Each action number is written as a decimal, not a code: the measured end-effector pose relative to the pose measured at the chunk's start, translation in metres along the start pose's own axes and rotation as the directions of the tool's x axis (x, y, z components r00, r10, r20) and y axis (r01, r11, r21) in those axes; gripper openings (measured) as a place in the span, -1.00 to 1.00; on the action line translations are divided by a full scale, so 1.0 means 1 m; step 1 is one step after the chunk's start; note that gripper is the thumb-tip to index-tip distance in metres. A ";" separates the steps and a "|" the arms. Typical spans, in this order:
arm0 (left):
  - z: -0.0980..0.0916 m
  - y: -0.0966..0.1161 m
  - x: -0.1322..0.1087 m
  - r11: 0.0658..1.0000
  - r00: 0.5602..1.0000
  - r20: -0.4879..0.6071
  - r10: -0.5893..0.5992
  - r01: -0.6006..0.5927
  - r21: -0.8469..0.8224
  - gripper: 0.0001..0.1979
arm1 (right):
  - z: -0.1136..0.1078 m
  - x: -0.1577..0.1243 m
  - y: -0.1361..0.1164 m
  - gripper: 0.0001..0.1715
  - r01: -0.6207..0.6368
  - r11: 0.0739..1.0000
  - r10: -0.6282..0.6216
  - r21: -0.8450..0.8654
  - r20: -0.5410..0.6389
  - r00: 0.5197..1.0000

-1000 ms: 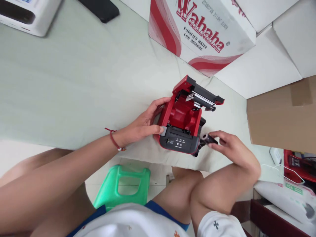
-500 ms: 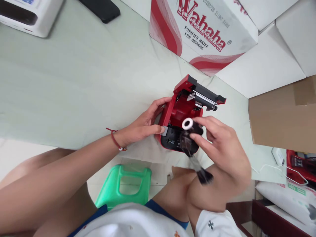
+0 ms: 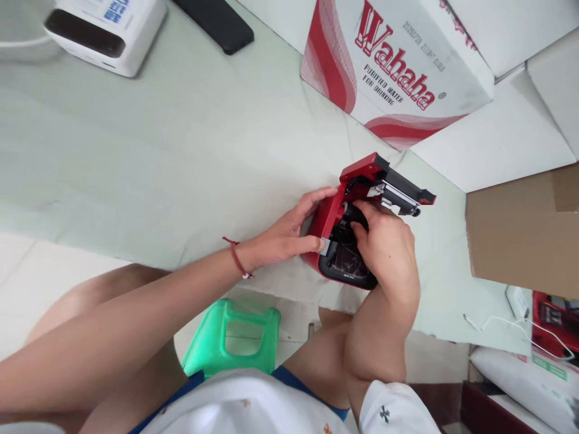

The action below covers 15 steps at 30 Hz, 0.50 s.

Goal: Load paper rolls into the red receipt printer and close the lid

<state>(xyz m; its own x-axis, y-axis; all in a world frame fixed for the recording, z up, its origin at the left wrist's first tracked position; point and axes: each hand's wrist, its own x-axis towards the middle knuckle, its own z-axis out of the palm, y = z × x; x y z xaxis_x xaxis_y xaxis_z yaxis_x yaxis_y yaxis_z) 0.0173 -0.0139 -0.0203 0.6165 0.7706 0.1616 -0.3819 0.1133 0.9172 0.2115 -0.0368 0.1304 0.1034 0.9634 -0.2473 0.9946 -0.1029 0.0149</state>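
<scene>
A small red and black printer (image 3: 326, 216) stands on the table with its lid (image 3: 402, 184) raised. My left hand (image 3: 287, 238) steadies its left side, fingers along the red wall and thumb pressed on a grey tab (image 3: 325, 246) at the front corner. My right hand (image 3: 386, 241) reaches into the open compartment, thumb and finger closed on a dark roll of film (image 3: 349, 214). The roll's loose glossy end (image 3: 348, 259) drapes over the printer's black front edge. My fingers hide much of the roll, and its far end cannot be seen.
Behind the printer stands a Wahaha water carton (image 3: 389, 66), with a brown cardboard box (image 3: 520, 229) to the right. A black phone-like object (image 3: 221, 27) and a white device (image 3: 108, 36) lie at the back left. A white cable (image 3: 502, 322) trails at right; a green stool (image 3: 230, 337) is below.
My right hand has lowered the roll from above the printer into its compartment, and the trailing film now lies across the front. My left hand keeps its hold. The view has shifted slightly.
</scene>
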 end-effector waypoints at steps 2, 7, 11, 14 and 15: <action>0.001 0.000 0.000 1.000 1.000 -0.004 0.003 -0.003 0.002 -0.03 | -0.004 -0.007 0.009 -0.45 0.094 0.989 -0.093 0.114 -0.012 0.996; 0.003 0.002 -0.001 1.000 1.000 -0.011 0.008 -0.008 0.006 -0.06 | -0.030 -0.053 0.031 -0.73 0.316 0.866 -0.183 0.387 -0.343 0.921; 0.004 0.001 -0.001 1.000 1.000 -0.001 0.002 -0.002 0.001 -0.03 | -0.030 -0.052 0.036 -0.51 0.252 0.932 -0.020 0.260 -0.657 0.753; 0.004 -0.001 -0.001 1.000 1.000 -0.003 0.007 -0.007 -0.027 -0.03 | -0.021 -0.034 0.040 -0.32 0.321 0.931 -0.174 0.173 -0.564 0.808; 0.004 -0.001 -0.001 0.999 1.000 -0.005 0.014 -0.014 -0.036 -0.04 | -0.020 -0.031 0.041 -0.33 0.356 0.919 -0.214 0.170 -0.542 0.813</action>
<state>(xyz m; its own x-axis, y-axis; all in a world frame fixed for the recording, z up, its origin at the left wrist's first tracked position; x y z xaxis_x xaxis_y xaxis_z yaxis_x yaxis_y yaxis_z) 0.0202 -0.0179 -0.0201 0.6076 0.7753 0.1725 -0.4150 0.1248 0.9012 0.2493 -0.0658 0.1581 -0.1232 0.9392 0.3205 0.9488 0.2061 -0.2393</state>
